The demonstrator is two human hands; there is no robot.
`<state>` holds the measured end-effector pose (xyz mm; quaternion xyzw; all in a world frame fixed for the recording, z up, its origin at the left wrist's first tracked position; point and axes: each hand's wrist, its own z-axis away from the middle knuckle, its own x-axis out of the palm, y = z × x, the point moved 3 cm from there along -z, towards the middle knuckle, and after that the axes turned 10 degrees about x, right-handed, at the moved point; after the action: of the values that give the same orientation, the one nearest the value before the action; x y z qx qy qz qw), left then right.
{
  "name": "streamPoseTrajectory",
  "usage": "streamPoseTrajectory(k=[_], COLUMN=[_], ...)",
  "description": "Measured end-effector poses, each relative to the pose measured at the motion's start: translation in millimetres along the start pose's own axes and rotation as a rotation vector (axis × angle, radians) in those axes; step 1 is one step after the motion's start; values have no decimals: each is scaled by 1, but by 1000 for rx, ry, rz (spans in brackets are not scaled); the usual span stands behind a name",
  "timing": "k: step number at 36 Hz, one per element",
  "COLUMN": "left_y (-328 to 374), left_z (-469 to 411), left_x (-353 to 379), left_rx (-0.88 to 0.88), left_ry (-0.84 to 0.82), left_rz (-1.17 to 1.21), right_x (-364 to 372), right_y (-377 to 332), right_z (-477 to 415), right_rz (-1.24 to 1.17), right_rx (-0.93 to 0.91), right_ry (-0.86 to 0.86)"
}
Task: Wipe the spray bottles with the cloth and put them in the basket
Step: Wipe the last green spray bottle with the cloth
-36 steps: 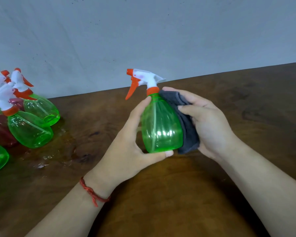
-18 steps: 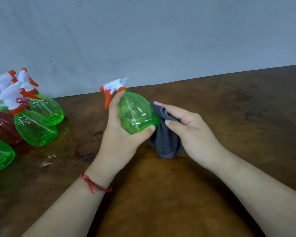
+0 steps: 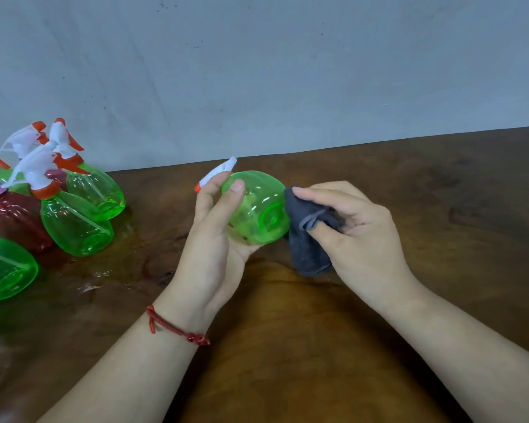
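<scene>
My left hand [image 3: 209, 236] grips a green spray bottle [image 3: 258, 209] above the table, tipped so its round base faces me and its white and orange trigger head [image 3: 216, 174] points away to the left. My right hand [image 3: 358, 236] holds a bunched dark grey cloth [image 3: 306, 239] against the bottle's right side, by the base. Part of the cloth hangs down below the fingers. No basket is in view.
Several more spray bottles, green [image 3: 75, 222] and dark red [image 3: 19, 221], stand crowded at the left edge of the brown wooden table [image 3: 287, 346]. Water is pooled on the wood [image 3: 101, 274] beside them. A grey wall [image 3: 257, 71] rises right behind the table.
The bottle has gone from upright to tipped over, base now turned toward me. My right hand with the cloth has slid from the bottle's side down to near its base.
</scene>
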<state>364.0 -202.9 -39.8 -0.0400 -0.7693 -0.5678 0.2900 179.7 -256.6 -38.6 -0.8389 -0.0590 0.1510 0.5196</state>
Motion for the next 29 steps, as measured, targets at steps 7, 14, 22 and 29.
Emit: streamPoseTrajectory(k=[7, 14, 22, 29], left_y=[-4, -7, -5, -9], left_z=[9, 12, 13, 13], left_x=[9, 16, 15, 19], left_rx=[10, 15, 22, 2], left_ry=[31, -5, 31, 11], left_rz=[81, 138, 179, 130], right_x=[16, -6, 10, -8], right_y=[-15, -16, -18, -12], right_z=[11, -3, 10, -6], right_rz=[190, 81, 221, 59], right_rx=[-328, -191, -283, -154], right_ry=[-81, 150, -8, 149])
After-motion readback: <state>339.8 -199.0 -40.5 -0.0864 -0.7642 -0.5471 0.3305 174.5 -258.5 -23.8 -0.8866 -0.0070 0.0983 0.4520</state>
